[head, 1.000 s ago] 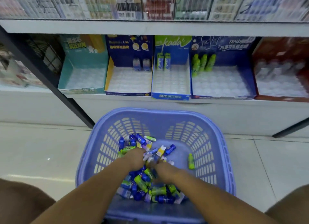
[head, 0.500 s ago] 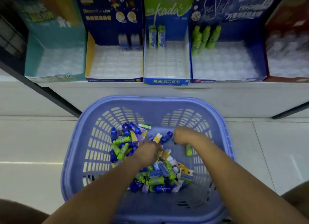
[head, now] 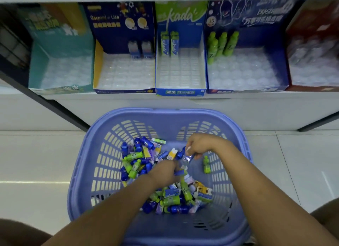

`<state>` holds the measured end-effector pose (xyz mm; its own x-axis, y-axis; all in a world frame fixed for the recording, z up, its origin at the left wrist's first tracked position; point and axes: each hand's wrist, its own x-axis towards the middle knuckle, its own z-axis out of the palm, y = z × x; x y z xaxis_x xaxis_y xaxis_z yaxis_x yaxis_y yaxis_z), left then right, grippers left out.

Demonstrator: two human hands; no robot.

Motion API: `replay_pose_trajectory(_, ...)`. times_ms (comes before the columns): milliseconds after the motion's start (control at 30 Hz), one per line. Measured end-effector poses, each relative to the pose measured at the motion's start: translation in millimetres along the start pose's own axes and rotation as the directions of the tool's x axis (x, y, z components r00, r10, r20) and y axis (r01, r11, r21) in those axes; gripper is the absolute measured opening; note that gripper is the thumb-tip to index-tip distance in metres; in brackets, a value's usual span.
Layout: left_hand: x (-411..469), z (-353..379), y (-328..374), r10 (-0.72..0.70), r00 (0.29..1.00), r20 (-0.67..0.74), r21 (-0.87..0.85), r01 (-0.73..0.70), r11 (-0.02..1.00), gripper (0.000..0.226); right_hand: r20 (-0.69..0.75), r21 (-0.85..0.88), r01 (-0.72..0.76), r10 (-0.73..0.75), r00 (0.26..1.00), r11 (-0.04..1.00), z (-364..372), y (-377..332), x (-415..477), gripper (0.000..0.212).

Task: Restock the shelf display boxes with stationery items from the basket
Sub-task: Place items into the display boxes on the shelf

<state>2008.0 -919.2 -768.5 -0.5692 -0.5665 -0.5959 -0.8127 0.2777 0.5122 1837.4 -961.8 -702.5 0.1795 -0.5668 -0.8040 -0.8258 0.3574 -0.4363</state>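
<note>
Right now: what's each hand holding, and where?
Right hand pinches a blue item by its top end; left hand grips a second blue item, hold hidden.

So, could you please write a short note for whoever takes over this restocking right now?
Left hand: deep in the pile, gripping a small blue item.
Right hand: above the pile, pinching another blue piece.
Basket: on the floor below the shelf, holding nearly all the stock.
Done: two items in the navy box, two cartons in the kada box, three green bottles in the eraser box.
Left: the teal box shows nothing; most slots are unfilled.
</note>
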Motion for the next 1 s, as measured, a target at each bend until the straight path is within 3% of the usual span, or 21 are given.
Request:
replay_pose_trajectory(133, -12.5, -73.0, 18.7, -0.127, 0.981, 0.148, 0.089, 0.114, 0.989, 0.038, -0.093, 0.165, 0.124, -0.110, 0.990, 0.978, -17.6, -16.6, -19.4, 0.023)
replay_pose_trajectory(233, -42.4, -130.4, 27.7, -0.161, 0.967, 0.196, 0.122, 0.139, 0.983, 0.034, -0.169, 0.288, 0.275, -0.234, 0.957, 0.917, -31.6, -30.4, -39.6, 0.019)
replay_pose_trajectory(300, -66.7, -162.4, 30.4, -0.137, 0.978, 0.155, 0.028, 0.135, 0.991, 0.023, -0.233, 0.384, 0.380, -0.310, 0.922, 0.841, -40.1, -41.9, -54.7, 0.014)
replay_pose_trajectory(367, -91.9, -189.6, 32.1, -0.133, 0.990, 0.051, -0.188, 0.140, 0.972, 0.018, -0.342, 0.431, 0.495, -0.371, 0.863, 0.754, -47.1, -56.4, -69.5, 0.015)
replay_pose_trajectory(467, -130.3, -223.0, 30.7, -0.147, 0.977, -0.156, -0.444, 0.064, 0.894, 0.019, -0.561, 0.399, 0.673, -0.414, 0.717, 0.623, -55.2, -81.5, -85.4, 0.016)
replay_pose_trajectory(533, -151.2, -237.2, 25.0, -0.154, 0.958, -0.241, -0.561, -0.008, 0.828, 0.021, -0.687, 0.307, 0.746, -0.404, 0.603, 0.591, -61.5, -98.4, -88.5, 0.017)
replay_pose_trajectory(633, -167.7, -243.7, 13.8, -0.208, 0.928, -0.311, -0.741, -0.100, 0.664, 0.017, -0.839, 0.071, 0.718, -0.348, 0.418, 0.692, -75.7, -122.4, -79.5, 0.015)
replay_pose_trajectory(733, -168.7, -245.2, 2.2, -0.266, 0.905, -0.333, -0.834, -0.150, 0.531, 0.015, -0.893, -0.171, 0.600, -0.381, 0.241, 0.781, -95.2, -149.5, -62.5, 0.015)
replay_pose_trajectory(800, -169.0, -248.5, -4.4, -0.286, 0.895, -0.342, -0.862, -0.178, 0.474, 0.014, -0.865, -0.285, 0.455, -0.431, 0.258, 0.844, -110.9, -166.4, -46.7, 0.020)
replay_pose_trajectory(900, -171.2, -253.4, -16.4, -0.310, 0.882, -0.355, -0.892, -0.221, 0.394, 0.013, -0.774, -0.443, 0.176, -0.474, 0.420, 0.879, -127.9, -183.9, -24.5, 0.025)
replay_pose_trajectory(1000, -171.9, -253.7, -28.2, -0.327, 0.886, -0.328, -0.914, -0.212, 0.345, 0.018, -0.728, -0.491, 0.119, -0.482, 0.488, 0.863, -133.7, -190.0, -16.1, 0.027)
